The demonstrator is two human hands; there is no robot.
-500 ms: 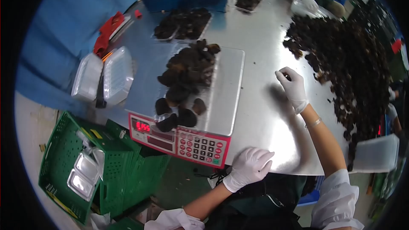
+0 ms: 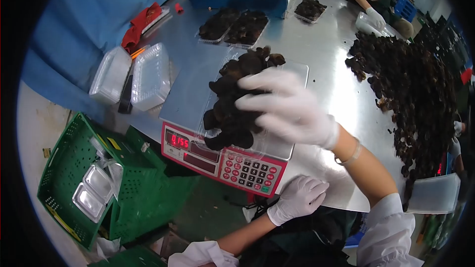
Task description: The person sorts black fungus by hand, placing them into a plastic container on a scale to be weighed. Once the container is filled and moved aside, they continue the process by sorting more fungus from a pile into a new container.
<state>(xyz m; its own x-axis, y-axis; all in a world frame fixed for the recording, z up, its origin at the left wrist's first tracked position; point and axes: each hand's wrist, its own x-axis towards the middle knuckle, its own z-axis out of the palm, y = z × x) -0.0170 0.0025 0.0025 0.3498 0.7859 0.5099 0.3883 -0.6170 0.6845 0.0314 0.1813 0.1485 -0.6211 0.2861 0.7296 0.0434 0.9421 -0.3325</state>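
Note:
A clear plastic tray of dark, curled pieces [image 2: 230,99] rests on the silver plate of a scale [image 2: 297,76], whose red display [image 2: 177,140] reads 0.155. My right hand [image 2: 289,106], in a white glove and blurred by motion, is over the right side of the pieces with its fingers spread; whether the fingertips touch them I cannot tell. At the table's front edge, right of the keypad [image 2: 250,172], lies my gloved left hand [image 2: 302,199]. Its fingers are curled, with nothing visible in them.
Filled trays [image 2: 247,27] stand behind the scale, another [image 2: 310,9] farther right. A large dark heap [image 2: 413,84] covers the right side. Empty clear trays [image 2: 151,76] lie left, above a green crate [image 2: 74,168]. A co-worker's gloved hand [image 2: 376,19] is at the back right.
My right hand has moved left from the bare table to over the tray on the scale, and its fingers have spread. My left hand stays at the table edge. The view has shifted slightly.

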